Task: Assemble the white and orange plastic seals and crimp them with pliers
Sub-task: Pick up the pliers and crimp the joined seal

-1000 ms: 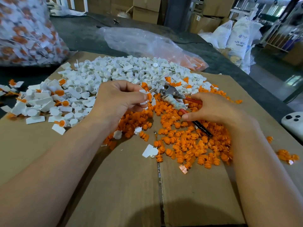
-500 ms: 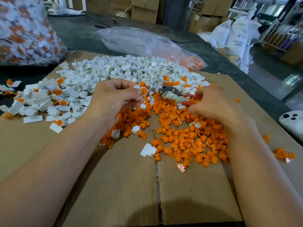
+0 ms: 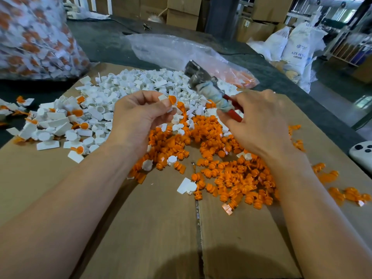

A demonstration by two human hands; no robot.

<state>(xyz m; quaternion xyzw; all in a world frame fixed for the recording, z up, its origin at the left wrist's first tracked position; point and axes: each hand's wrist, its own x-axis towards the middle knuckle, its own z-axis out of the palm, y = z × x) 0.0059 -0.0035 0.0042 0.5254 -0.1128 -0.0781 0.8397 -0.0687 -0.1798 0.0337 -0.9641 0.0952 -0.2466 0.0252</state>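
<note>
My left hand pinches a white seal with an orange insert between thumb and fingers, above the piles. My right hand grips the red handles of the pliers, whose cloth-wrapped steel head is raised and tilted up to the left, a little right of the seal. A heap of white seal bodies lies at the back of the cardboard sheet. A heap of orange inserts spreads under and in front of my right hand.
Assembled white-and-orange seals lie at the left edge. A big bag of seals stands at the back left, a clear plastic bag behind the piles. A white device lies at the right edge. Boxes and sacks stand beyond the table.
My right hand has lifted the pliers off the orange pile, swinging their head up and back. My left hand stays in place with the seal.
</note>
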